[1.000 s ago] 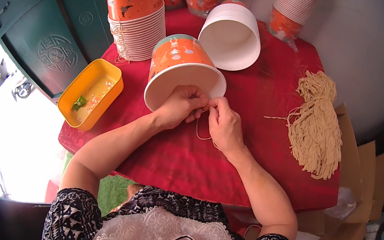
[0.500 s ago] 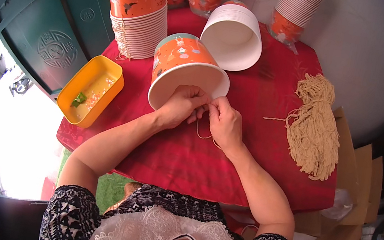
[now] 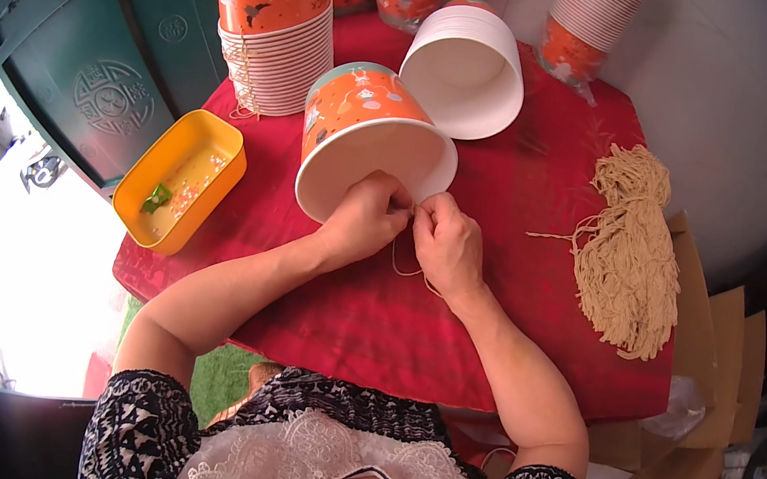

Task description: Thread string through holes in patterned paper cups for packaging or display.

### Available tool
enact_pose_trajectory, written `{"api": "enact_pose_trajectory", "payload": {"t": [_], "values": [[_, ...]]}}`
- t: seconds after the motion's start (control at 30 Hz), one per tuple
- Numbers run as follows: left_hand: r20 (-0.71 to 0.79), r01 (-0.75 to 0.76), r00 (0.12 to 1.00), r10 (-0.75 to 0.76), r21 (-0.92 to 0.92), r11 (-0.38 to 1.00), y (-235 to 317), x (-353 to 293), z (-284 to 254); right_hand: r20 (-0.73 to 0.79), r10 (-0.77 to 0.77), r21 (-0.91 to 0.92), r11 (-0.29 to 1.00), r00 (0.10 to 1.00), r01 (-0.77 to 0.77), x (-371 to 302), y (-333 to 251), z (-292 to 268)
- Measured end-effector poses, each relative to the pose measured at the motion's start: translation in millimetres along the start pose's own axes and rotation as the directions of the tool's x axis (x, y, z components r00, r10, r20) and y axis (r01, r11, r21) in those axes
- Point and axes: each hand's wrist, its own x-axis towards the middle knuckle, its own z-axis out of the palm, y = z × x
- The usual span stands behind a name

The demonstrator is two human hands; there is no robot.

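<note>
A large orange paper tub with a teal rim band and white inside [image 3: 369, 141] lies tipped on its side on the red cloth-covered table [image 3: 448, 342], its open mouth turned toward the person. The left hand [image 3: 364, 221] rests against the lower edge of the tub's rim, fingers curled in and pinched together on a thin beige string [image 3: 407, 269]. The right hand [image 3: 447, 243] sits just beside it, the two hands touching at the fingertips, and it too is closed in a pinch on the same string, which loops down below the hands onto the cloth. Exactly how the string meets the tub's rim is hidden by the fingers. Behind this tub, a plain white stack of nested paper tubs [image 3: 462, 70] lies on its side, mouth toward the camera. To the left stands a tall upright stack of orange printed tubs [image 3: 273, 23], and more stacks [image 3: 592, 21] stand along the back edge of the table. A shallow yellow plastic tray [image 3: 179, 177] holding small scraps sits near the table's left corner. On the right, well apart from the hands, lies a thick bundle of beige cut strings [image 3: 629, 255].
</note>
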Motion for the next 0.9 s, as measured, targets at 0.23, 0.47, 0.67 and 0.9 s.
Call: {"api": "enact_pose_trajectory", "payload": {"t": [0.23, 0.47, 0.67, 0.9], "values": [[0.05, 0.079, 0.995, -0.081, 0.033, 0.996, 4, -1, -1, -0.031, -0.01, -0.007, 1.0, 0.999, 0.01, 0, -3, 1], [0.046, 0.052, 0.998, -0.052, -0.009, 0.999, -5, -2, 1, -0.007, -0.108, -0.166, 0.98, 0.994, 0.105, -2, -2, 1], [0.098, 0.172, 0.981, -0.165, -0.066, 0.983, -4, 1, -4, 0.02, -0.255, -0.219, 0.942, 0.967, 0.253, -1, -3, -2], [0.206, 0.328, 0.935, -0.289, -0.19, 0.925, -2, 3, -8, 0.019, -0.339, -0.16, 0.928, 0.941, 0.337, -1, -3, -6]]}}
